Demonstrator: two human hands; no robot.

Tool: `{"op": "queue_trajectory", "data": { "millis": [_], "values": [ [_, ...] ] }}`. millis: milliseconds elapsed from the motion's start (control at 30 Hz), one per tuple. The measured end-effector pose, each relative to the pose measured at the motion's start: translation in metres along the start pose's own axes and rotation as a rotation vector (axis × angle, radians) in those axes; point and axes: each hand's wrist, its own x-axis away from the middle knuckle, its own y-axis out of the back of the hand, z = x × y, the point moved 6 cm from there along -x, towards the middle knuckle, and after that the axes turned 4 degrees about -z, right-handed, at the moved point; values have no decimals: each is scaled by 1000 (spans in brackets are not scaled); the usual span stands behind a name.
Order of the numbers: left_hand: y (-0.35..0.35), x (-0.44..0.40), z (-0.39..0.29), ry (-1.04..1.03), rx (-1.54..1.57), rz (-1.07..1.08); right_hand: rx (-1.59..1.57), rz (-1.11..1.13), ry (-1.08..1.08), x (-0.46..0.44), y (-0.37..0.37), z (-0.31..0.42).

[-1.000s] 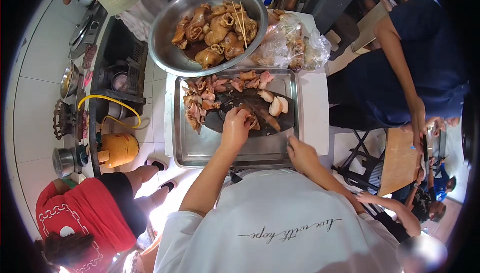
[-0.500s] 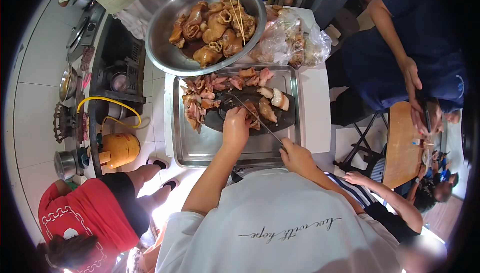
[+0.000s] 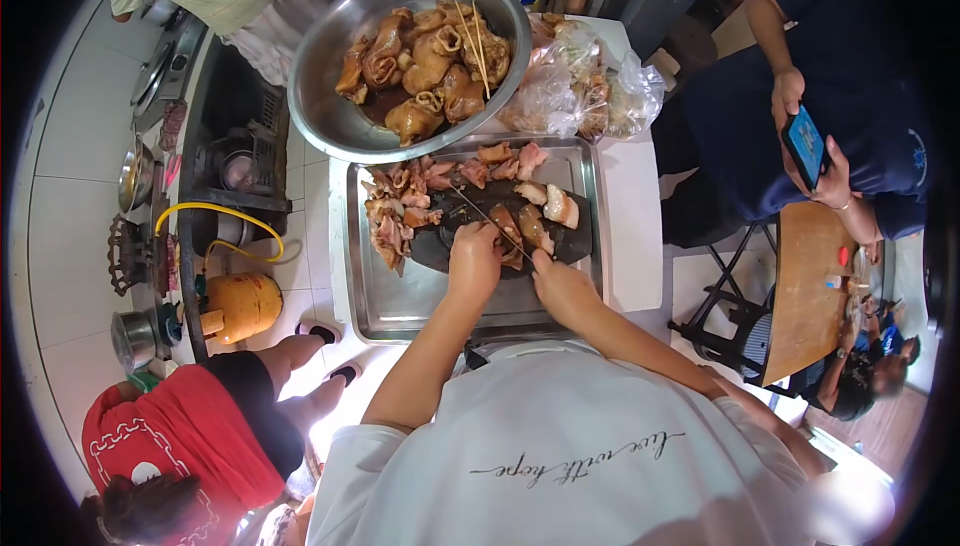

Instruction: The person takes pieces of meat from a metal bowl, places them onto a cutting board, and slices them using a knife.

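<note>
My left hand (image 3: 474,258) is closed on a piece of meat (image 3: 512,254) on the dark cutting board (image 3: 430,245), partly hiding it. My right hand (image 3: 562,289) grips a knife (image 3: 485,214), whose thin blade slants up and left over the board, just right of my left fingers. Several meat slices (image 3: 545,206) lie at the board's right. Cut chunks (image 3: 400,208) are heaped along the board's left and top edges. Beneath the board is a metal tray (image 3: 440,324).
A steel basin (image 3: 312,96) of browned meat with two sticks stands beyond the tray, beside plastic bags (image 3: 575,86). At right a person (image 3: 820,96) holds a phone (image 3: 805,146). A person in red (image 3: 190,436) and a gas cylinder (image 3: 240,307) are at left.
The knife was lifted away to the right, came back over the board, and my right hand has since moved closer to my left. The person at right has turned the phone's screen into view.
</note>
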Motion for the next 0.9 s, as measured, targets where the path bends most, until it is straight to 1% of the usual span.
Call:
{"op": "queue_trajectory", "data": {
  "millis": [167, 233, 267, 333, 367, 433, 467, 533, 567, 667, 733, 767, 900],
  "values": [
    [3, 5, -1, -14, 6, -19, -15, 33, -4, -6, 0, 0],
    [10, 7, 1, 78, -55, -93, -17, 29, -21, 16, 11, -9],
    [12, 7, 2, 82, -55, -101, -12, 30, -13, 28, 12, -16],
    [12, 8, 15, 264, 34, -80, 4, 61, -35, 49, 15, -33],
    [11, 7, 19, 267, 35, -88, 8, 63, -28, 50, 19, -36],
    [7, 3, 22, 208, 131, -10, 56, 41, -17, 50, 26, -36],
    [7, 3, 23, 209, 129, -13, 55, 41, -13, 47, 26, -36],
    [16, 1, 9, 179, 121, -58, 46, -68, -15, 39, 31, -35],
    [15, 2, 9, 178, 119, -56, 44, -68, -16, 41, 32, -31],
    [14, 7, 11, 203, 151, -91, -25, -62, -19, 47, 36, -18],
    [13, 8, 10, 138, 150, -131, -42, -30, 20, 56, 29, -16],
    [12, 8, 10, 141, 151, -129, -41, -27, 18, 57, 30, -15],
    [13, 5, 1, 54, 101, -141, -15, 79, -61, 60, 31, -15]
  ]
}}
